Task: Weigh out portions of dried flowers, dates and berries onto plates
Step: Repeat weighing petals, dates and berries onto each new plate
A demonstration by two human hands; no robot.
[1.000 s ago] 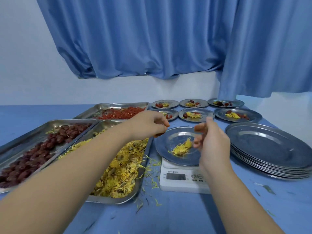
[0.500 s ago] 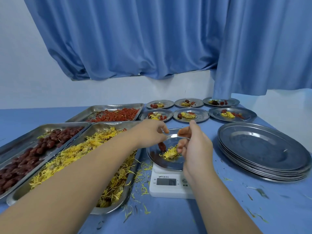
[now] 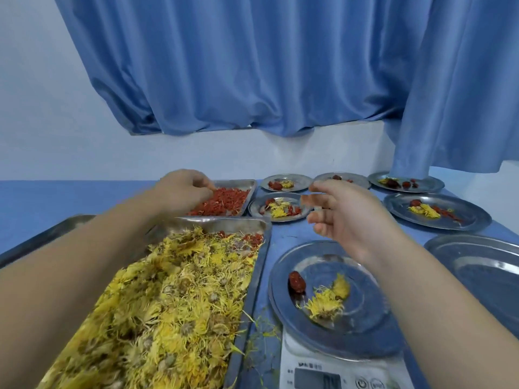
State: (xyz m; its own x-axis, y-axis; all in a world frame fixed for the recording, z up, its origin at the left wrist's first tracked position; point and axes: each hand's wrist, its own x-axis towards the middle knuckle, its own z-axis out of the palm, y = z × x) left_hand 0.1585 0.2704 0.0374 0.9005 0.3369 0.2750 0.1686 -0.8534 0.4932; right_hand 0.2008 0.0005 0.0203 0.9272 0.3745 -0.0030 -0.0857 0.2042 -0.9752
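Your left hand (image 3: 182,192) is stretched way out to the back tray (image 3: 241,181) of red berries (image 3: 224,203), fingers bunched down into the pile at its left side. Honestly can't tell if you've actually got any pinched. Your right hand (image 3: 348,220) is just floating in the air over the far edge of the plate (image 3: 365,329) on the scale (image 3: 309,369), fingers loose and a bit spread, nothing in it. That plate's got one date (image 3: 297,281) on its left side and a small clump of yellow flowers (image 3: 325,304) just beside it. The big tray (image 3: 252,290) heaped with dried flowers (image 3: 168,304) sits left of the scale, with a few red berries scattered at its far end. Five filled plates (image 3: 257,209) line the back, and a stack of empty plates (image 3: 483,265) is off to the right.
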